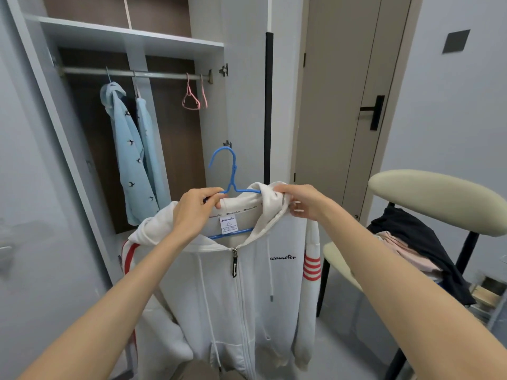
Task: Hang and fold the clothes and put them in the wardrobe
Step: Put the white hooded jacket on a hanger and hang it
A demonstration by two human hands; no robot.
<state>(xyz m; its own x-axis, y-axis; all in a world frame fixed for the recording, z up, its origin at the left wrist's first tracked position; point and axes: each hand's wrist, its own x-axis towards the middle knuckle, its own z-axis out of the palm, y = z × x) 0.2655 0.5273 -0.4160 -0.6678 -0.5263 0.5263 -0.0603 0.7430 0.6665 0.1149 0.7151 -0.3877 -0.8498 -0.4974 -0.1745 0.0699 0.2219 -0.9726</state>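
left hand (192,212) fingers curled, gripping blue hanger (233,171) at collar | right hand (301,201) pinching hood of white hoodie (233,292) | hoodie on hanger, held up before open wardrobe (131,37)

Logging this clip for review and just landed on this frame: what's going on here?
A person holds a white hoodie on a blue hanger in front of the open wardrobe. The left hand grips the blue hanger at the collar; the right hand pinches the hood. The hook is free, not yet on the rail, where light blue garments and pink hangers hang. More clothes lie on the chair at right.
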